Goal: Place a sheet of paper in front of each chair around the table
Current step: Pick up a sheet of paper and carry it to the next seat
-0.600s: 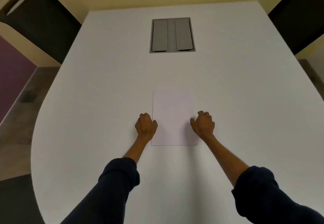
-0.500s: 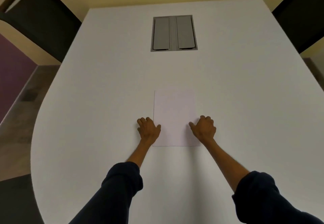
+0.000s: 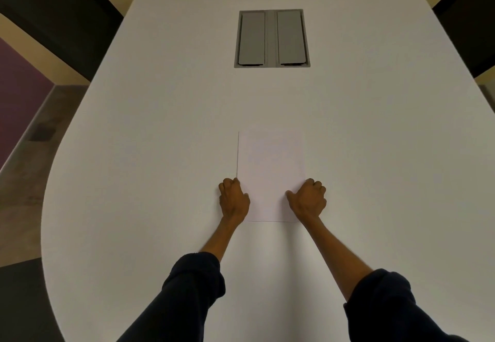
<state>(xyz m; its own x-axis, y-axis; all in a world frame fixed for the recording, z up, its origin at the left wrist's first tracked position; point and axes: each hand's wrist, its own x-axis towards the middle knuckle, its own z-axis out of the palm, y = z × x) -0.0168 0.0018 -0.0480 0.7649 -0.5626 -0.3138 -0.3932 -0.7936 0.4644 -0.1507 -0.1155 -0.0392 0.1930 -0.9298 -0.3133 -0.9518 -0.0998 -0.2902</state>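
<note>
White paper (image 3: 270,170) lies flat on the white table (image 3: 160,127), its long side running away from me. Whether it is one sheet or a thin stack I cannot tell. My left hand (image 3: 233,199) holds its left edge near the lower corner, thumb on top and fingers curled at the edge. My right hand (image 3: 308,199) pinches the right edge the same way. A black chair (image 3: 53,15) stands at the far left corner. Another black chair (image 3: 471,20) is at the far right.
A grey cable hatch (image 3: 272,37) with two lids is set into the table beyond the paper. The table's rounded left edge curves toward me, with wooden floor (image 3: 26,154) beside it. A dark shape (image 3: 18,301) shows at the lower left.
Both hands stay at the paper's side edges. The left hand's fingers, briefly looser, are curled again. The paper has hardly moved.
</note>
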